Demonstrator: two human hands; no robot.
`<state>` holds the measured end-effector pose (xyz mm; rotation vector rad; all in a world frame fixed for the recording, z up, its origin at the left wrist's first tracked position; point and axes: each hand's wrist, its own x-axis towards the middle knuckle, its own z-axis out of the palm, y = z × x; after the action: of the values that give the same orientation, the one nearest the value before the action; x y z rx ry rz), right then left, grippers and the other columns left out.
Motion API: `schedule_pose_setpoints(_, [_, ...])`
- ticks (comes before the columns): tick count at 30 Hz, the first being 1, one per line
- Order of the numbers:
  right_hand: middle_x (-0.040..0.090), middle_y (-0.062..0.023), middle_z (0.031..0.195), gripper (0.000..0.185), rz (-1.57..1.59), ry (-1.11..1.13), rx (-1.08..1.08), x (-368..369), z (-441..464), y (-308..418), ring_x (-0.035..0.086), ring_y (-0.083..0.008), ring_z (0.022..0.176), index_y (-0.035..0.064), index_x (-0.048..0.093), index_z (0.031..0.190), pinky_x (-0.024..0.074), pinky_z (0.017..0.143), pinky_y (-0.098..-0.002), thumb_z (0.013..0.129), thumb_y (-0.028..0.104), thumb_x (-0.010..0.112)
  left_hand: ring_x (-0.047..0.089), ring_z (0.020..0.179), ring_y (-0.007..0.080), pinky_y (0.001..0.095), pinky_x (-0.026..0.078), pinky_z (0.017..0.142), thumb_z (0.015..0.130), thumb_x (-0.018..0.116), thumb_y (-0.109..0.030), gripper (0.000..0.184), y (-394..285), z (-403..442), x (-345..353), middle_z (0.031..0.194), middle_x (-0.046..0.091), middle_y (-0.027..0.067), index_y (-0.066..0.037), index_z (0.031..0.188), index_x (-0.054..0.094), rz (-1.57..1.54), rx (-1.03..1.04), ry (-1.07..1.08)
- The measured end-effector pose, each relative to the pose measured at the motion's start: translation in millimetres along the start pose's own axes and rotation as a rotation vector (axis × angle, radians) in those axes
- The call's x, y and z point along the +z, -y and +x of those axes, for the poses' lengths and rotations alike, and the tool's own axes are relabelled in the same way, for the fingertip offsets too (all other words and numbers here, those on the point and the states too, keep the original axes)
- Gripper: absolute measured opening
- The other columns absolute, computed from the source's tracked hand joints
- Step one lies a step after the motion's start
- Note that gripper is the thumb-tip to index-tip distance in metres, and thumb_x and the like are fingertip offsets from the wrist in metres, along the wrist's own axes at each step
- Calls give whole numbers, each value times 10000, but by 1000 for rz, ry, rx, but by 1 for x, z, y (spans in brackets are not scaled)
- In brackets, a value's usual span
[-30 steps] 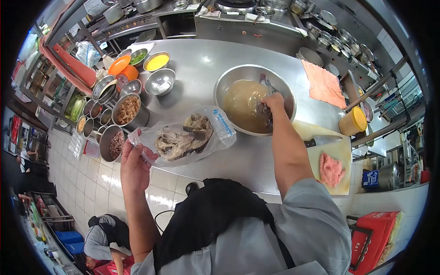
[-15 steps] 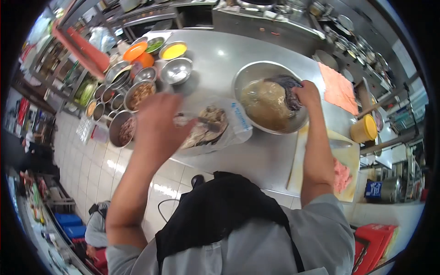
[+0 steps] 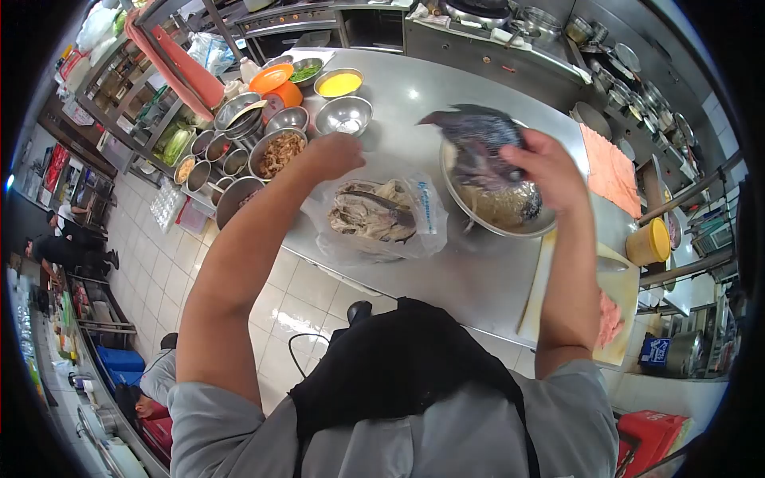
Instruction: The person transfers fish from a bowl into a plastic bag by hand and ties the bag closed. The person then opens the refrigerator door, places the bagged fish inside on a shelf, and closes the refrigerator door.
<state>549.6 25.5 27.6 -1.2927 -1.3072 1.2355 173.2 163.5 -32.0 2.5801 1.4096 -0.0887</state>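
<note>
A dark, scaly fish (image 3: 482, 143) hangs over the left side of a large steel bowl (image 3: 510, 229) of cloudy liquid. My right hand (image 3: 546, 169) is closed on its right end, clear of the liquid. Pale, grey-skinned pieces that look like fish (image 3: 370, 213) lie in a clear plastic bag (image 3: 430, 209) left of the bowl. Just beyond the bag's upper left edge is my left hand (image 3: 335, 155), fingers curled, near a small steel bowl (image 3: 344, 116); what it holds, if anything, is hidden.
Containers of food, including a yellow liquid (image 3: 339, 83), crowd the table's left side. At right are a cutting board (image 3: 550, 279) with a knife (image 3: 612, 263) and pink cloth (image 3: 610, 319), another pink cloth (image 3: 610, 171) and a yellow tub (image 3: 649, 242). Other people are at the far left and lower left.
My right hand has lifted the fish out of the liquid and toward the left. My left hand has let go of the bag and moved up toward the small steel bowl.
</note>
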Motion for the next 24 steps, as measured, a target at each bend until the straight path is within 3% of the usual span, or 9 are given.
schedule_pose_setpoints(2, [736,-33,1054,353,130,81,56,44,13,-9,677,-135,909,40,696,1220,540,753,-291,926,218,774,761,882,259,383,582,777,957,687,-299,274,3,8,-18,952,760,124,-39,1036,719,-254,-69,212])
schedule_pose_setpoints(4, [723,-38,1095,371,239,137,133,86,27,-38,683,-150,929,45,676,1243,552,728,-308,932,223,773,741,807,226,390,581,747,957,694,-248,237,47,34,3,906,737,109,-31,1051,712,-202,155,214])
schedule_pose_setpoints(7, [698,-39,1125,333,476,173,277,141,34,-60,680,-162,928,48,654,1248,564,691,-354,958,179,752,707,741,188,388,572,723,960,684,-203,214,73,31,6,858,705,90,-22,1073,702,-394,191,214])
schedule_pose_setpoints(10, [698,-65,1111,267,265,-1,231,165,50,-99,691,-222,933,64,663,1211,576,747,-409,966,145,732,689,756,179,385,565,740,969,662,-218,237,73,23,-11,854,702,86,-11,1079,697,-312,326,133])
schedule_pose_setpoints(13, [692,-104,1119,248,-363,-218,-416,170,46,-128,672,-299,1044,82,676,1176,552,885,-468,939,131,734,685,796,190,384,560,766,967,652,-257,273,48,18,-26,865,707,103,-3,1059,696,-310,119,108])
schedule_pose_setpoints(14, [678,-147,1146,257,-527,-188,-448,167,40,-130,610,-374,1173,78,684,1171,467,1035,-524,915,56,697,685,808,195,383,559,774,964,651,-270,286,40,17,-27,868,707,111,-1,1049,695,-355,-29,116])
schedule_pose_setpoints(17, [672,-163,1188,280,-962,-162,-598,163,23,-158,569,-394,1246,88,688,1196,406,1110,-565,927,39,628,712,847,271,409,558,785,956,675,-334,339,44,25,-14,898,724,151,-3,1020,706,-273,131,-22])
schedule_pose_setpoints(20, [675,-201,1222,299,-1245,-283,-564,169,-6,-169,567,-436,1265,95,704,1208,376,1148,-584,939,70,577,717,938,361,445,550,824,948,695,-398,387,36,11,-10,974,733,180,-24,1049,704,-89,135,-167])
schedule_pose_setpoints(24, [706,-204,1220,297,-1454,68,-189,137,-55,-126,581,-420,1292,94,698,1224,378,1144,-602,954,158,589,694,1037,405,493,535,875,914,745,-487,546,-59,-101,-55,1103,711,208,-16,1165,633,-132,-32,-459])
